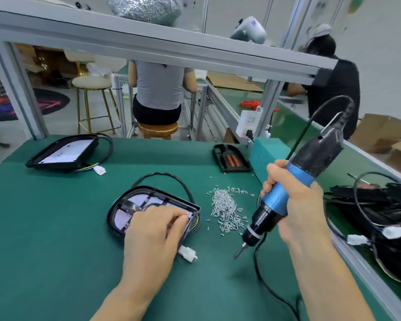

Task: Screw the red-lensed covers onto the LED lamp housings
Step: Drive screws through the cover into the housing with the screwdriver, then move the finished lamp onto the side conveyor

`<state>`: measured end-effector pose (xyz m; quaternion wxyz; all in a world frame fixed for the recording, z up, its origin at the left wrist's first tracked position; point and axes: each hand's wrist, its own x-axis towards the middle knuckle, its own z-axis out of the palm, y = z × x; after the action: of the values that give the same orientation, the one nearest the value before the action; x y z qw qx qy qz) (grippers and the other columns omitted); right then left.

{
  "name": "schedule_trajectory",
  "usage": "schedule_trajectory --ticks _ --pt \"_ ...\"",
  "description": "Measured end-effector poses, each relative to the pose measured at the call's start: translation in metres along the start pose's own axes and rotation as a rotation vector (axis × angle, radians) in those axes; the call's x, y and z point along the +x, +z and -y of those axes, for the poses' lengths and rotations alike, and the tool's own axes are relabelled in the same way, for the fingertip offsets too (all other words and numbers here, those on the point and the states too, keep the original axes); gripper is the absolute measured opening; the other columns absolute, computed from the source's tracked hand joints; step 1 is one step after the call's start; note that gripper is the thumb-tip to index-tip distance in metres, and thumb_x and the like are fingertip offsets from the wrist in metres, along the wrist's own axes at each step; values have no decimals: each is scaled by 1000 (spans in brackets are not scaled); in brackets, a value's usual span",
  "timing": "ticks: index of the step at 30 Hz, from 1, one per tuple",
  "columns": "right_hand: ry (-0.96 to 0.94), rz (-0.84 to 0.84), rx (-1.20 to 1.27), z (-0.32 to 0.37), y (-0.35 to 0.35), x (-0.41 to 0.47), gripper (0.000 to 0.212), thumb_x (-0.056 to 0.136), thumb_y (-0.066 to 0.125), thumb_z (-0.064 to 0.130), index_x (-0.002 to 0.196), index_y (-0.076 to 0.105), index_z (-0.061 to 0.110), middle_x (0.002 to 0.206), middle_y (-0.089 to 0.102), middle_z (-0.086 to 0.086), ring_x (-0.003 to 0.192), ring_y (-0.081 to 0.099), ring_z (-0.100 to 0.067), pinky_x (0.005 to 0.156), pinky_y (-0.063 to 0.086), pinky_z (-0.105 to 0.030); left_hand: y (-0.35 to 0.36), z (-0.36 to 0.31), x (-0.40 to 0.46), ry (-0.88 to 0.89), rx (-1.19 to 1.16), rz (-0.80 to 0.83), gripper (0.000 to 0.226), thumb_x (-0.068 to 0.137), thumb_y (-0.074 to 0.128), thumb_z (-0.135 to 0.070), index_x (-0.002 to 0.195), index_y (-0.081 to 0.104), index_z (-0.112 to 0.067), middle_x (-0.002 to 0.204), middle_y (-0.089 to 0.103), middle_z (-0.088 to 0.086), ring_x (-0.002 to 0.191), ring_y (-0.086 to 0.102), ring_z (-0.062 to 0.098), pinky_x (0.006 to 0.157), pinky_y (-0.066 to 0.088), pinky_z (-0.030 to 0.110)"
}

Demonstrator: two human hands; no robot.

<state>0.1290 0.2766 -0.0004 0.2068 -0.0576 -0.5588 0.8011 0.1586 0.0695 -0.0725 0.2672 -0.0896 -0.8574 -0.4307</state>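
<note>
A black LED lamp housing (pixel 134 205) with a cover frame over its LED board lies in the middle of the green mat. My left hand (pixel 152 230) rests on its near right part, fingers bent down onto the cover near the right edge. A white connector (pixel 188 253) on its cable lies just right of that hand. My right hand (pixel 292 200) grips a blue and black electric screwdriver (pixel 287 193), tilted, its bit (pixel 240 251) hanging just above the mat right of the housing. A pile of small silver screws (pixel 227 209) lies between housing and screwdriver.
A second housing (pixel 63 152) with cable lies at the far left. A black cover with red lenses (pixel 230 158) sits at the far middle beside a green box (pixel 264 156). A heap of black lamps and cables (pixel 380 209) fills the right side. Two people work beyond the bench.
</note>
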Motion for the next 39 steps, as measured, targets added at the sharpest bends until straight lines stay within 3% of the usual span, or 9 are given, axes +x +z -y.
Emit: schedule_trajectory --ticks 8,12,16,19,21,23,26,32,39 --pt "67 -55 -601 -13 -66 35 23 76 81 18 78 58 12 57 58 -1 51 53 -17 57 46 -32 75 -34 21 254 371 320 15 90 60 -29 77 67 -23 76 67 -7 77 54 18 79 30 30" --pt "205 -40 -974 -23 -82 49 35 77 75 45 78 58 14 59 62 2 45 56 -8 52 42 -23 97 -41 13 376 652 564 33 36 86 -18 41 54 -22 42 52 -6 47 50 15 64 36 29" --pt "285 -9 -1279 -35 -98 61 49 80 67 59 73 49 14 61 59 0 49 49 -13 48 35 -26 112 -39 11 432 734 575 35 24 78 -11 35 47 -22 37 47 -6 42 45 16 57 43 24" --pt "266 -37 -1376 -42 -110 67 52 81 64 63 78 41 16 67 49 4 57 45 -9 49 32 -26 118 -43 19 384 725 657 23 53 69 -8 54 51 -22 60 60 0 60 43 20 73 37 31" --pt "248 -44 -1436 -45 -115 70 51 82 61 64 85 40 18 69 45 8 59 42 -6 49 30 -24 119 -40 20 390 712 591 21 49 73 -10 58 58 -22 61 61 -2 60 49 19 72 40 29" --pt "250 -43 -1499 -49 -119 74 55 83 59 67 86 41 15 70 46 7 61 43 -9 50 32 -25 120 -35 21 369 707 492 38 56 71 -12 92 69 -22 79 66 -3 76 58 19 78 41 30" --pt "268 -31 -1554 -55 -124 77 58 81 59 69 75 46 13 72 55 -1 68 55 -20 56 39 -29 128 -32 21 320 661 517 70 80 45 0 145 25 -18 133 49 0 116 44 27 101 24 39" --pt "244 -61 -1713 -62 -125 79 57 79 58 72 73 47 17 70 52 1 70 57 -21 53 36 -28 140 -44 34 385 565 535 79 86 44 0 152 4 -14 159 10 2 144 14 21 118 -3 40" --pt "132 -77 -1990 -68 -123 81 62 79 49 79 94 56 19 79 54 4 84 56 -21 63 35 -27 142 -44 35 321 499 763 47 84 43 1 125 56 -20 134 53 -6 137 25 20 116 -7 44"
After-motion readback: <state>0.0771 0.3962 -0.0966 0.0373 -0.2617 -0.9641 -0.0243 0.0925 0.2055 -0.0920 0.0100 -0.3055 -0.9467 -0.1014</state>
